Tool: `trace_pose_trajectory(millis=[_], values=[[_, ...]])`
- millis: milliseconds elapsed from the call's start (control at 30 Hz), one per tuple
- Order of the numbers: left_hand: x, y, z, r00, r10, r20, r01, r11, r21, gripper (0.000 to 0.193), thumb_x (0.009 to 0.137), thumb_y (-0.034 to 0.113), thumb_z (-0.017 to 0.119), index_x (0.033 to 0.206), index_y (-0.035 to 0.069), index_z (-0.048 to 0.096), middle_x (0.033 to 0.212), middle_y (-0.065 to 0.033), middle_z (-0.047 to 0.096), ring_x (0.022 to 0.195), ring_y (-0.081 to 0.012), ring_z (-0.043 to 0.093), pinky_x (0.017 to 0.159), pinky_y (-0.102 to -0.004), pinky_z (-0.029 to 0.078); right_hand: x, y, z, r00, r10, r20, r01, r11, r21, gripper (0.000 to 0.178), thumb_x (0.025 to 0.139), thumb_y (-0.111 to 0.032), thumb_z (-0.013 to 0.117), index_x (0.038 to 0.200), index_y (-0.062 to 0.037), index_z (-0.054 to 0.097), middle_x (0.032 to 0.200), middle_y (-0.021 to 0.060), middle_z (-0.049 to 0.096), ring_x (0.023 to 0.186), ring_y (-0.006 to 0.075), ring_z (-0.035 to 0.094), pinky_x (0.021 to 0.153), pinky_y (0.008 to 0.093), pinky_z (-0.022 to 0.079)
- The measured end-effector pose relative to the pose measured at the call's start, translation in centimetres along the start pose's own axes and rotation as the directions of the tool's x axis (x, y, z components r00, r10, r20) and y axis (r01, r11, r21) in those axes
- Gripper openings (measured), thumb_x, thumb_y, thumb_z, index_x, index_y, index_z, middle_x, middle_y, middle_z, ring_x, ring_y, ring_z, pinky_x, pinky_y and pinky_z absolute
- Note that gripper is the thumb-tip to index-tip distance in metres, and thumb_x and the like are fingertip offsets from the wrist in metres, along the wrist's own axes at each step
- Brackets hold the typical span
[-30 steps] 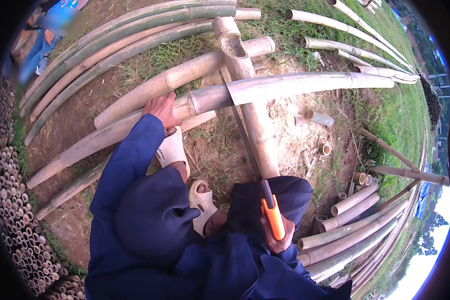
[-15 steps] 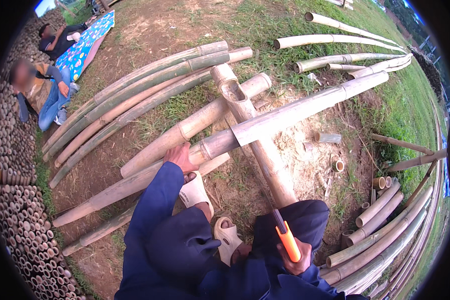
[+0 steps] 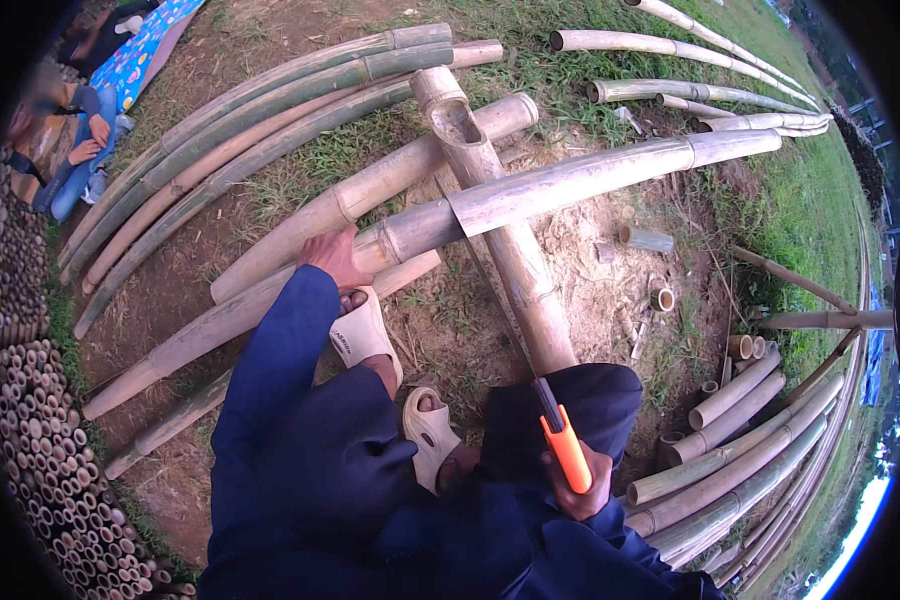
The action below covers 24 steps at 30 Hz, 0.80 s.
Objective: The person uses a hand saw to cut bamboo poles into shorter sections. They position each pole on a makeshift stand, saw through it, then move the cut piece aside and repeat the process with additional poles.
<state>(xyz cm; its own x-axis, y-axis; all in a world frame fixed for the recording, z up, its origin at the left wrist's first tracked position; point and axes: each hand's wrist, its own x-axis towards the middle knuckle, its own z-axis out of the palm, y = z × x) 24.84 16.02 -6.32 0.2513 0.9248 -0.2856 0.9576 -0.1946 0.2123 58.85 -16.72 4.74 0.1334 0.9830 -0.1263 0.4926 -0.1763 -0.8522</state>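
Note:
My left hand [image 3: 333, 257] presses down on a long, thick bamboo pole [image 3: 600, 185], its fingers bent over the top. That pole lies slantwise across another bamboo length [image 3: 530, 290], which has an open notch near its far end. In my right hand [image 3: 588, 478] is the orange handle [image 3: 567, 450] of a hand saw, fingers wrapped round it. The thin saw blade [image 3: 500, 295] runs up and away beside the support and meets the pole at a dark crosswise line, right of my left hand. How deep the blade sits is hard to see.
Several bamboo poles [image 3: 270, 125] lie at the left, others [image 3: 670, 75] at far right and near right. Short offcuts [image 3: 646, 239] and sawdust lie beyond the support. Stacked bamboo pieces [image 3: 50, 450] line the left edge. A person [image 3: 70, 150] sits at far left. My sandals [image 3: 365, 335] are near the pole.
The whole view has shifted, so most things sit higher in the picture. My left hand stays on the pole; my right hand still holds the saw, with little visible movement against the pole.

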Motion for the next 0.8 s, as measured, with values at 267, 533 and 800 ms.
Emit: trace_pose_trajectory(millis=[267,533,800], values=[[1.1,1.6,-0.5,1.000,0.004,0.018,-0.004,1.000,-0.022,0.072,0.059,0.038,0.086,0.117,0.001,0.064,0.109,-0.0258,0.073,0.104,-0.0416,0.071,0.096,-0.0488,0.055,16.6,2.6,8.1,0.997,-0.056,-0.048,0.062,0.989,0.135,0.016,0.092,-0.012,0.073,0.094,0.0027,0.066,0.072,0.0195,0.061,0.061,0.0285,0.059,0.062,0.0406,0.049],[0.5,-0.4,0.5,0.998,-0.019,0.057,0.020,1.000,-0.011,0.084,0.059,0.039,0.087,0.130,0.002,0.062,0.108,-0.0271,0.073,0.106,-0.0427,0.071,0.097,-0.0495,0.054,2.3,0.0,1.3,0.999,0.027,0.023,-0.029,0.998,0.058,0.028,0.091,-0.005,0.072,0.118,0.0023,0.071,0.085,0.0168,0.074,0.079,0.0219,0.075,0.073,0.0318,0.056],[0.9,0.1,0.7,0.999,-0.002,0.035,0.003,1.000,-0.028,0.081,0.059,0.038,0.087,0.128,0.003,0.063,0.109,-0.0252,0.073,0.106,-0.0407,0.071,0.099,-0.0485,0.054,11.5,1.7,6.6,0.999,0.011,-0.050,-0.005,0.992,0.126,0.018,0.092,-0.012,0.074,0.088,0.0030,0.064,0.068,0.0182,0.058,0.056,0.0263,0.051,0.060,0.0399,0.047]])
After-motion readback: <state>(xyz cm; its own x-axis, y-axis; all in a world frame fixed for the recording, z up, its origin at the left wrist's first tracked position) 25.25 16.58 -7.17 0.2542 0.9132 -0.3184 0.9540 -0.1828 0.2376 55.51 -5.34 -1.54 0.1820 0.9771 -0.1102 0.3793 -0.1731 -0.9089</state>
